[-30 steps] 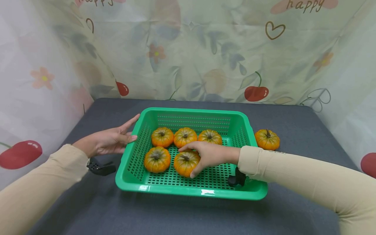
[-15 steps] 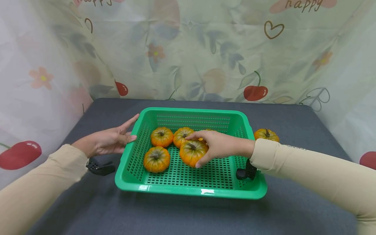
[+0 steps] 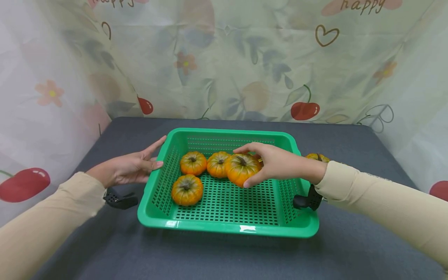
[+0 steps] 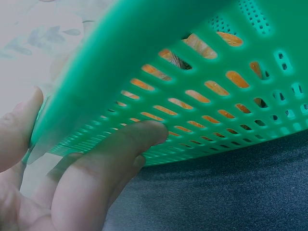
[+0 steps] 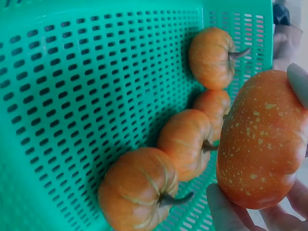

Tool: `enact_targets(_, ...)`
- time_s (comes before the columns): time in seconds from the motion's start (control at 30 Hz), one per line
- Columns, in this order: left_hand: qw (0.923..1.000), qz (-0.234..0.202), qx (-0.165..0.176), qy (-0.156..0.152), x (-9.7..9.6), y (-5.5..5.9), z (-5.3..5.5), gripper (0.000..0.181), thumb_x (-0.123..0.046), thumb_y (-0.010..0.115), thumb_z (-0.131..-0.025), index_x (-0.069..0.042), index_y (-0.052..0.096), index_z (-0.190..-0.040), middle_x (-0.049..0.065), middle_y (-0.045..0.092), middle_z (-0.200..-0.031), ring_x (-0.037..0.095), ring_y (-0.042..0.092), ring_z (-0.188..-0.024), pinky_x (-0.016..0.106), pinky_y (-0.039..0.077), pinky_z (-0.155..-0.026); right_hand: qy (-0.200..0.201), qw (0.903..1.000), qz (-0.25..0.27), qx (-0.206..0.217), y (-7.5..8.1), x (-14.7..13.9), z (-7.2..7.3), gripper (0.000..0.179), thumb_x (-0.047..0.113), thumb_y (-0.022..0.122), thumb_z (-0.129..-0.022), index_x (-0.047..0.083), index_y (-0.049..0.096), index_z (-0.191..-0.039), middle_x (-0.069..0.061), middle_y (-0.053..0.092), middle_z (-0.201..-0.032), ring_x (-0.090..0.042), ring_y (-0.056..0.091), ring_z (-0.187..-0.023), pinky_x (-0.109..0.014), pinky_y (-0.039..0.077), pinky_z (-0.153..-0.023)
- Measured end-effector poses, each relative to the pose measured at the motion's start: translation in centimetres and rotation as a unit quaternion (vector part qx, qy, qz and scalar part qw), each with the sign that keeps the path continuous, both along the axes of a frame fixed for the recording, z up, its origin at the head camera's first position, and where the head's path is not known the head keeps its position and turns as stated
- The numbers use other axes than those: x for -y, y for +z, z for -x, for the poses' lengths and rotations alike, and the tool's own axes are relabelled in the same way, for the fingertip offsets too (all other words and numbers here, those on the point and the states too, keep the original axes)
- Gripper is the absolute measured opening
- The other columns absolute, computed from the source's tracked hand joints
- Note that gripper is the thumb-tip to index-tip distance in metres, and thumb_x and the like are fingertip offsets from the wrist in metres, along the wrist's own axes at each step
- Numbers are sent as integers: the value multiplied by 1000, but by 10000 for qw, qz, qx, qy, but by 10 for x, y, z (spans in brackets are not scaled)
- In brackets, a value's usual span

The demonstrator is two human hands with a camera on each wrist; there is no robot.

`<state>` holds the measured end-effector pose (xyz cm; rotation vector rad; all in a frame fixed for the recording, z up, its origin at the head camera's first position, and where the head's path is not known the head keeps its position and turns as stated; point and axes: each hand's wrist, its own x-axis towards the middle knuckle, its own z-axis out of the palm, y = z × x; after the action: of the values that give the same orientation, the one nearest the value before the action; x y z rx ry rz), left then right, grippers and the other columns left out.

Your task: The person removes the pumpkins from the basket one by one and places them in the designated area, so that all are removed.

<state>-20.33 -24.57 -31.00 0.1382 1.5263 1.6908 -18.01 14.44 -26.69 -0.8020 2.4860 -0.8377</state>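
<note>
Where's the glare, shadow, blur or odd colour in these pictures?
Head view: white glare on the near rim of the green basket, soft shadow on the dark table beneath it. Left wrist view: pale haze over the patterned backdrop, the basket's close rim soft-edged. Right wrist view: cool bluish tint, yet speckles on the held pumpkin show clearly.

Brown handwritten-style lettering (image 3: 373, 6) reads "happy" on the floral fabric backdrop (image 3: 227, 70), above the table's (image 3: 227, 256) far right corner. A second "happy" (image 3: 113, 3), cropped along its top, stands above the far left corner. Small print on the right sleeve (image 3: 378, 202) is illegible.
</note>
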Motion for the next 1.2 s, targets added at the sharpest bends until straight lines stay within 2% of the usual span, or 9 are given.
enact_targets(0.27,10000,10,-5,19,0,0,0,90,-7,48,-101,-59,-11,-146,13,-13,-162,32,56,-122,51,50,-97,-156,9996,208,-130,7,-16,1,81,36,84,-75,21,44,-145,1,41,-150,-30,45,-128,-41,49,-97)
enact_targets(0.5,10000,22,-10,20,0,0,0,91,-7,48,-101,-58,-12,-146,13,-14,-162,32,57,-121,51,50,-97,-271,9985,325,-352,16,-31,1,79,33,83,-76,18,45,-144,-1,44,-148,-31,49,-123,-41,49,-93)
enact_targets(0.7,10000,25,-16,23,0,0,0,91,-7,48,-101,-58,-12,-146,14,-13,-162,32,57,-121,52,49,-97,-539,9970,394,-388,25,-47,-1,78,34,82,-78,20,45,-144,-4,44,-146,-32,45,-129,-50,46,-101)
enact_targets(1.0,10000,56,-14,38,0,0,0,90,-7,48,-101,-57,-12,-146,13,-12,-162,32,57,-121,52,50,-96,-1042,9917,652,-377,34,-69,-3,76,30,81,-80,24,43,-145,-2,39,-150,-34,41,-134,-55,42,-105)
enact_targets(1.13,10000,54,-28,20,0,0,0,90,-7,48,-101,-58,-11,-146,13,-13,-162,33,56,-123,52,49,-97,-1300,9881,678,-470,35,-80,-4,73,26,81,-80,25,44,-144,1,38,-150,-33,41,-134,-52,44,-104)
enact_targets(1.2,10000,53,-30,9,0,0,0,90,-7,48,-101,-58,-11,-146,12,-13,-162,33,55,-124,52,49,-98,-1434,9862,630,-532,35,-86,-4,72,26,80,-81,26,45,-143,2,37,-150,-32,43,-132,-43,48,-101)
